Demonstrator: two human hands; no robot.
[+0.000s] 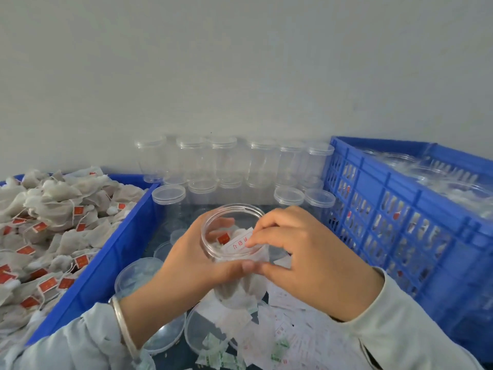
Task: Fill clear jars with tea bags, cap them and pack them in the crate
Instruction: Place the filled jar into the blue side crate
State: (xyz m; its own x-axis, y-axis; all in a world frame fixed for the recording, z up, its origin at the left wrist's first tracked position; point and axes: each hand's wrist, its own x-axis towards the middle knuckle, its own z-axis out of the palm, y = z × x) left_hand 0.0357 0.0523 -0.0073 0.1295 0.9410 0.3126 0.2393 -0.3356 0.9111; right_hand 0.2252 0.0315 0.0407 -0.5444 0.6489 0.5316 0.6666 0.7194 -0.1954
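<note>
My left hand (192, 260) grips an open clear jar (234, 287) at the centre, fingers wrapped round its wall. Tea bags lie inside the jar, one with a red tag. My right hand (298, 252) pinches a white paper slip with red print (238, 243) at the jar's mouth, partly inside it. A blue bin (112, 252) heaped with tea bags (53, 231) stands to the left. On the right stands a blue slotted crate (400, 217) holding capped jars (440, 177).
Empty capped clear jars (229, 161) are stacked in rows against the back wall. Loose clear lids (165, 335) lie on the table in front of me, among scattered paper slips (293, 335) and small green-and-white sachets (218, 353).
</note>
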